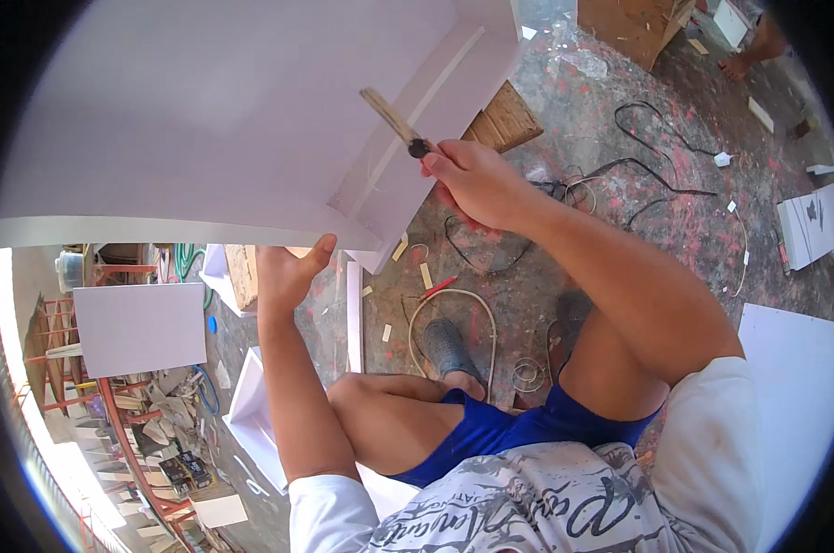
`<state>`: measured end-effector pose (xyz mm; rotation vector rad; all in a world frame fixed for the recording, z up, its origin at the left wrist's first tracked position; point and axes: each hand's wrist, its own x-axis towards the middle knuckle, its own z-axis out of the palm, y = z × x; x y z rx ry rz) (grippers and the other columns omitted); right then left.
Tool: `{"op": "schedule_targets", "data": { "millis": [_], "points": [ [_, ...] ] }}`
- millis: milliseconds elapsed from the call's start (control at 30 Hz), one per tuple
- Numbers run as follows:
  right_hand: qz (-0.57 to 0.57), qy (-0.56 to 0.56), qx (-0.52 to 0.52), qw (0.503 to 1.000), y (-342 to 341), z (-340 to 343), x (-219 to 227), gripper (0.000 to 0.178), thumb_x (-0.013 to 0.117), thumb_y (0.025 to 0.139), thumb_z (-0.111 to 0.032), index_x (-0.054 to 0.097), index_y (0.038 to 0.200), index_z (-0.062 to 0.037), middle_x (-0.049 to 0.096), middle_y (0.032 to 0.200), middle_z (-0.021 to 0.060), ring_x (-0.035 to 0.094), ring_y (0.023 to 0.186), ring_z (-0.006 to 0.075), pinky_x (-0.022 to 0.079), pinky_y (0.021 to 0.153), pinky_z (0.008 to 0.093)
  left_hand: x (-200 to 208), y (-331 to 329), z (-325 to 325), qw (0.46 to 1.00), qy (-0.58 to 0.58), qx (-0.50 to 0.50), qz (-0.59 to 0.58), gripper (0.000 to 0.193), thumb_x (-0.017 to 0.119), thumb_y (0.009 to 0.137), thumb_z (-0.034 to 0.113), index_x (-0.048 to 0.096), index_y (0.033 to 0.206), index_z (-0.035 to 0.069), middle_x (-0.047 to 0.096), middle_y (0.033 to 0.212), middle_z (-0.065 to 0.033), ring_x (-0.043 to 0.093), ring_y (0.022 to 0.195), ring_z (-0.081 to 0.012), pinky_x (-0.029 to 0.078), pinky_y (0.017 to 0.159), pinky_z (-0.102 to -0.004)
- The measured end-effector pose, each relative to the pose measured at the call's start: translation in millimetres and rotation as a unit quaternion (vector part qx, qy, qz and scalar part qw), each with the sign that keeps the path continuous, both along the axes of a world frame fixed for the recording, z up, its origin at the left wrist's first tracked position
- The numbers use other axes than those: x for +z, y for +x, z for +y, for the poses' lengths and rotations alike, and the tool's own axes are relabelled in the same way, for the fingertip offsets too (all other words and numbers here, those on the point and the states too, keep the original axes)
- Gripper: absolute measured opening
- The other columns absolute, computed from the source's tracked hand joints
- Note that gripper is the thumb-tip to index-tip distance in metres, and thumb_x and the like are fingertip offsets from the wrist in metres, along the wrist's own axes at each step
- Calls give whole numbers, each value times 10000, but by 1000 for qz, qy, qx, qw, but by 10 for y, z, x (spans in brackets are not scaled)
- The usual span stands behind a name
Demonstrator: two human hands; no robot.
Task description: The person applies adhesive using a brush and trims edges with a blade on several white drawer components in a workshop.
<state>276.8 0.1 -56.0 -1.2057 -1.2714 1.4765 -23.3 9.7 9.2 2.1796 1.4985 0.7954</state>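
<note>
A large white cabinet-like box with a raised rim fills the upper left. My left hand grips its near edge, thumb pointing up beside the corner; the other fingers are mostly hidden beneath the edge. Raised over the right side of the box, my right hand is closed on a wooden-handled tool. Its pale, stick-like length points up and left, with a dark rounded part at my fingers; its exact kind is unclear. Along the inner side of the box runs a thin pale strip.
A wooden block shows beside the box. Black cable loops over the stained floor, near a red pencil-like stick and scraps. White panels lie right; another stands left near a red metal frame. Another person's foot shows top right.
</note>
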Motion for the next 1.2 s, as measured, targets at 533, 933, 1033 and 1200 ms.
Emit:
{"op": "schedule_targets", "data": {
  "millis": [533, 933, 1033, 1200],
  "points": [
    [-445, 195, -144, 862, 408, 107, 25, 335, 710, 917, -233, 698, 1195, -47, 728, 912, 233, 702, 885, 439, 545, 786, 541, -12, -64, 7, 999, -24, 9, -24, 770, 931, 688, 324, 617, 1285, -49, 613, 1308, -218, 617, 1204, -383, 451, 1085, -473],
    [-494, 213, -45, 842, -81, -173, -5, 281, 646, 953, -169, 656, 1207, -49, 722, 954, 222, 703, 835, 440, 557, 741, 543, 29, 20, -33, 994, -88, 29, -65, 1047, 959, 692, 252, 339, 1467, -81, 618, 1319, -244, 631, 1240, -364, 485, 1097, -450],
    [-483, 248, -41, 838, -239, -317, -65, 259, 625, 973, -175, 660, 1191, -39, 724, 955, 238, 708, 818, 440, 563, 732, 551, 51, 19, -39, 996, -65, 14, -53, 1112, 954, 708, 261, 248, 1499, -73, 633, 1309, -242, 624, 1260, -363, 484, 1098, -450],
    [-518, 199, -31, 831, -23, -103, 49, 290, 597, 1000, -179, 638, 1238, -20, 723, 943, 246, 713, 831, 444, 569, 742, 552, 100, 92, -90, 997, -46, 24, -60, 765, 910, 704, 260, 551, 1310, -40, 645, 1277, -195, 593, 1252, -342, 441, 1102, -448]
  ]
}}
